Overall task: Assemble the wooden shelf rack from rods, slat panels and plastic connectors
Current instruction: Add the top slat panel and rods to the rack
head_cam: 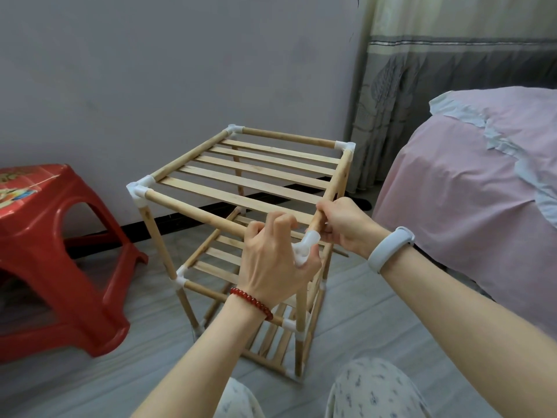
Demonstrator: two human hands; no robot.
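White connector (304,247) gripped by left hand (271,260); right hand (346,224) grasps a rack rod (331,188).

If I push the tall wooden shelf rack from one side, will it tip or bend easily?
The tall wooden shelf rack probably tips fairly easily: it stands high on a narrow base. It likely feels light, being thin rods and open slats. It may flex while the near white plastic corner connector is still being fitted.

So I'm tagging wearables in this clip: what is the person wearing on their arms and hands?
Both forearms are bare, with no sleeves in view and no gloves. The left hand has a bracelet of round dark red beads at its wrist. The right hand has a smooth white band, like a fitness tracker, around its wrist. No rings show.
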